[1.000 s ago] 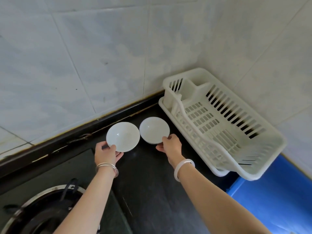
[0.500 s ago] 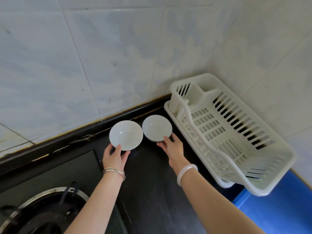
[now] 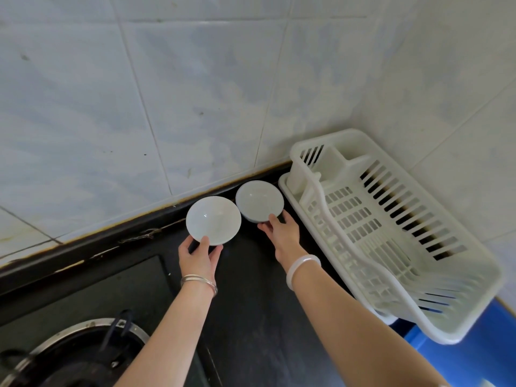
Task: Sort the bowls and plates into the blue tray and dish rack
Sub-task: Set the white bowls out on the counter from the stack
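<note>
Two white bowls sit side by side on the black counter near the tiled wall. My left hand (image 3: 199, 254) grips the near rim of the left bowl (image 3: 213, 220), thumb on top of the rim. My right hand (image 3: 282, 230) holds the near edge of the right bowl (image 3: 259, 201), thumb on the rim and fingers beside it. To the right stands the white plastic dish rack (image 3: 391, 233), with nothing in it. A corner of the blue tray (image 3: 474, 364) shows at the bottom right, under the rack's end.
A gas burner (image 3: 69, 356) with its metal ring lies at the bottom left on the dark stove top (image 3: 92, 291). Tiled walls meet in the corner behind the rack. The black counter (image 3: 251, 317) runs between my forearms.
Both hands slid forward onto the bowls' near rims, thumbs now over the edges. The camera has tilted up, so bowls and rack sit lower in view.
</note>
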The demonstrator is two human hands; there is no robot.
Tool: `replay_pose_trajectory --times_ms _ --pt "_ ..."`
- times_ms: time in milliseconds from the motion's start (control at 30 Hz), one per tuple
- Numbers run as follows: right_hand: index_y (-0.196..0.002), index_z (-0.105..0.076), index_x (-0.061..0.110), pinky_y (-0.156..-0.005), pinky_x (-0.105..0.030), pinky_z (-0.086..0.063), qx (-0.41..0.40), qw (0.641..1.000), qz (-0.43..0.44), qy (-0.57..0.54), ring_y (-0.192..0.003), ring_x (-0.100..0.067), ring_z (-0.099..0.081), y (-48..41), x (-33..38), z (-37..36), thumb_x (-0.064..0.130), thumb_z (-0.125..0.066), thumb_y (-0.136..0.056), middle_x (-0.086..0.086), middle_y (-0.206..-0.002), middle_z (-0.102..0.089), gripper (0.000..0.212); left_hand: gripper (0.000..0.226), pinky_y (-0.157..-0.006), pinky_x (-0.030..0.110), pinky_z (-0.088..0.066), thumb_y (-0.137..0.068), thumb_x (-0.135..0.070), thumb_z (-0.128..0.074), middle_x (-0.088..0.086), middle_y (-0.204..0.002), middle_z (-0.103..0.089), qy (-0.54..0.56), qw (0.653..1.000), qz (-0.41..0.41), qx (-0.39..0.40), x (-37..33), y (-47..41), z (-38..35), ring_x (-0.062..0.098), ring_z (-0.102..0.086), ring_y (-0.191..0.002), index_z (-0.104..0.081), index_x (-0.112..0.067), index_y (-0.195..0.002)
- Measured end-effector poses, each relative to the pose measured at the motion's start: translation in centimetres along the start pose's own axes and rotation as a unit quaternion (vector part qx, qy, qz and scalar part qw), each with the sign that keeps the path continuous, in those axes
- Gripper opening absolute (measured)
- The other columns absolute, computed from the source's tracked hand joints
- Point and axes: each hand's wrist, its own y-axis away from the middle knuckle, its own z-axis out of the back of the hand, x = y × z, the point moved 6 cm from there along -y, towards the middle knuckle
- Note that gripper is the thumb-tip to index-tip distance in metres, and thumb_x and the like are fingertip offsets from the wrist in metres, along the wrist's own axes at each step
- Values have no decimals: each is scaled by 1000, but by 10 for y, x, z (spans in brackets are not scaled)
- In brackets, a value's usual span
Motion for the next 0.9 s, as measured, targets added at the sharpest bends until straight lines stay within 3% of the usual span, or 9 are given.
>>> replay_pose_trajectory --times_ms 100,200,300,433,600,667,767,900 --pt "-144 -37 19 -82 -30 -55 3 1000 -5 4 -99 -25 -65 0 2 -3 6 -53 -95 -16 -132 -54 53 38 -87 40 -54 -87 -5 -56 1 -122 -43 0 1000 -7 -1 1 -2 0 34 -51 -120 -50 -18 -122" --pt "-145 -34 23 -80 -31 -55 13 999 -14 36 -91 -23 -67 3 2 -3 13 -51 -97 -17 -126 -59 52 38 -84 38 -55 -87 -5 -56 -1 -117 -47 -6 1000 -16 -6 2 -4 0 32 -52 -118 -50 -17 -123" --pt "-146 -32 24 -80 -33 -54 31 996 -19 82 -95 -24 -66 8 1 -3 22 -48 -99 -14 -128 -58 50 39 -83 32 -53 -88 -6 -55 -3 -106 -57 -40 998 -41 -13 -1 -5 0 26 -55 -114 -50 -16 -126" --pt "-145 -35 22 -76 -30 -53 55 990 -13 127 -97 -22 -64 17 4 2 30 -45 -99 -8 -128 -58 48 40 -100 34 -45 -91 -9 -50 6 -133 -55 -132 986 -102 1 -5 1 3 23 -53 -119 -50 -15 -131" --pt "-135 -47 19 -73 -26 -52 65 982 25 176 -93 -16 -65 45 13 30 30 -43 -99 1 -110 -63 37 45 -101 30 -41 -93 -15 -50 3 -142 -47 -248 958 -137 41 -1 25 12 13 -52 -111 -42 -14 -137" --pt "-129 -52 18 -71 -24 -52 71 978 42 192 -90 -14 -66 64 17 45 29 -42 -99 2 -104 -66 33 46 -108 37 -37 -92 -17 -50 6 -142 -47 -293 944 -138 68 6 42 16 16 -50 -121 -41 -12 -137" --pt "-118 -60 18 -72 -24 -52 89 970 58 219 -86 -13 -68 101 18 76 27 -41 -99 2 -98 -70 29 40 -108 42 -40 -91 -20 -52 8 -133 -56 -348 918 -145 122 21 79 16 21 -54 -120 -50 -13 -131" --pt "-96 -63 28 -73 -24 -55 81 964 62 244 -77 -10 -68 158 15 142 26 -42 -99 5 -88 -71 21 31 -100 37 -47 -93 -13 -49 8 -116 -66 -410 872 -152 219 54 145 12 17 -63 -103 -59 -12 -121"
